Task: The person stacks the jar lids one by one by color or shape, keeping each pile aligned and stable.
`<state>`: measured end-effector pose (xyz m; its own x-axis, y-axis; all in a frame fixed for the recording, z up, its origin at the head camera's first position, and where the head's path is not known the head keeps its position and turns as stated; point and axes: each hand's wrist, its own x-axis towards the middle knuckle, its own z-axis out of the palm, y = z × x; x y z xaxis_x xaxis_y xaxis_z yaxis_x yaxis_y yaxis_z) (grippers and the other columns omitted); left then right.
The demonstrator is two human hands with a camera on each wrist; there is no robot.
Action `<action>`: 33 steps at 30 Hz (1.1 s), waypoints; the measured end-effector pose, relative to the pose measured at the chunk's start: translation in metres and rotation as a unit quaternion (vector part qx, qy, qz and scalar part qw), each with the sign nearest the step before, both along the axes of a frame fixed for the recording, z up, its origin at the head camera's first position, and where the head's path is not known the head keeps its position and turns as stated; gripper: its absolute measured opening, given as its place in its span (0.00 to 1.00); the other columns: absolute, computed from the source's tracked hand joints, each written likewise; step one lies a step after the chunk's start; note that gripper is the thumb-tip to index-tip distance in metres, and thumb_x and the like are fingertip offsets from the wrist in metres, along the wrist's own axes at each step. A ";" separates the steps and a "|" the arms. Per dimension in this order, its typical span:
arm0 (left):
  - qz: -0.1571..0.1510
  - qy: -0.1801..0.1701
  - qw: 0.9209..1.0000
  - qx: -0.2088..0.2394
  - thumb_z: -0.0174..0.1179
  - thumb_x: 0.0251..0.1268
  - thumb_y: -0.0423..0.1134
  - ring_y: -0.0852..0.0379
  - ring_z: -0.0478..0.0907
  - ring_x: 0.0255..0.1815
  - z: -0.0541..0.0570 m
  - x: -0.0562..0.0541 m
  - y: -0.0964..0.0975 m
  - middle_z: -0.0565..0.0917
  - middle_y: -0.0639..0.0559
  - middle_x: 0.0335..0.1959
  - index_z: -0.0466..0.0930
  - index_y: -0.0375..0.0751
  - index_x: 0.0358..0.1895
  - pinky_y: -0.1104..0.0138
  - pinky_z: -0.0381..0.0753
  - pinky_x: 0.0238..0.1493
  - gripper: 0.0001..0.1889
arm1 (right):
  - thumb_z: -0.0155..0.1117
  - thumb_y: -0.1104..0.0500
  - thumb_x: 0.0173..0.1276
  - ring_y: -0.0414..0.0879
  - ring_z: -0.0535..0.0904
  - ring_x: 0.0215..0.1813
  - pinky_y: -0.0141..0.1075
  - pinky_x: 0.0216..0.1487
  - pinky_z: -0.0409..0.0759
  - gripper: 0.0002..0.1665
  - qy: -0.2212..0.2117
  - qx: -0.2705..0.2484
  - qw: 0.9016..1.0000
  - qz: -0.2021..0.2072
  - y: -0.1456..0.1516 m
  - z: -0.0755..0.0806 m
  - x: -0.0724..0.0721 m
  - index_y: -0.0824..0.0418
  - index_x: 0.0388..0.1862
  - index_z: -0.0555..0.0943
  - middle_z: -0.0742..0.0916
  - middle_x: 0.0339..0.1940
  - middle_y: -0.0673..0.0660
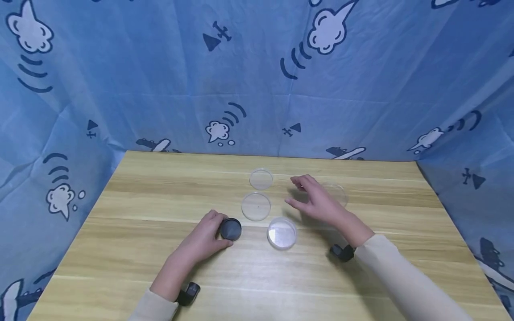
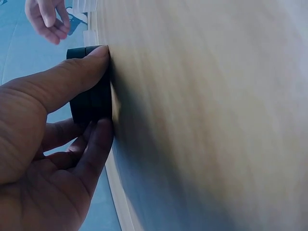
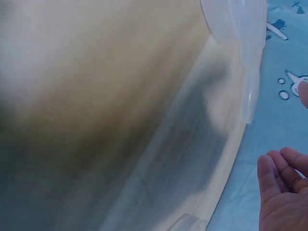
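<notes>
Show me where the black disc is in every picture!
Head: the black disc is below the middle, slightly left, in the left hand.
Left wrist: left of the middle and slightly higher, in that same hand.
Right wrist: not in it.
Shared landmark: the wooden table, in all three.

Plain cream sleeves (image 1: 401,272), long and smooth, end near the wrists (image 1: 356,229). A black camera unit (image 1: 188,294), boxy with softened corners and a slight sheen, is worn at each wrist. Both hands (image 1: 317,200) are bare.
</notes>
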<state>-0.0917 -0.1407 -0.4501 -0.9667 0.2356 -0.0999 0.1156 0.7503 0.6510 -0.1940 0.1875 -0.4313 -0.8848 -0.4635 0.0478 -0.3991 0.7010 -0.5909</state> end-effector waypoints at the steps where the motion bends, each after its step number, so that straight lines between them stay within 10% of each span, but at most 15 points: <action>1: -0.002 0.002 1.000 -0.001 0.81 0.53 0.35 0.53 0.77 0.50 0.000 0.000 0.000 0.80 0.47 0.47 0.81 0.35 0.57 0.53 0.81 0.59 0.27 | 0.72 0.47 0.72 0.62 0.78 0.67 0.58 0.70 0.78 0.42 -0.003 0.002 1.000 0.000 -0.001 -0.001 -0.004 0.69 0.74 0.70 0.80 0.66 0.67; 17: 0.004 -0.004 1.000 0.002 0.81 0.53 0.35 0.53 0.77 0.49 0.000 0.000 -0.001 0.80 0.47 0.47 0.81 0.35 0.57 0.53 0.81 0.60 0.27 | 0.72 0.47 0.71 0.62 0.76 0.67 0.57 0.73 0.74 0.44 -0.041 0.039 0.998 0.020 -0.035 -0.006 -0.059 0.73 0.73 0.69 0.79 0.66 0.70; 33: -0.004 -0.008 1.000 -0.008 0.81 0.52 0.35 0.53 0.78 0.49 0.004 -0.002 0.000 0.80 0.47 0.46 0.81 0.34 0.56 0.53 0.82 0.59 0.27 | 0.73 0.46 0.70 0.64 0.74 0.71 0.56 0.78 0.70 0.47 -0.066 0.053 0.996 0.033 -0.057 -0.013 -0.074 0.74 0.75 0.67 0.77 0.68 0.72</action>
<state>-0.0935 -0.1407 -0.4466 -0.9631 0.2412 -0.1195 0.1106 0.7594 0.6411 -0.2681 0.1307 -0.4441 -0.8473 -0.5175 -0.1197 -0.3705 0.7373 -0.5649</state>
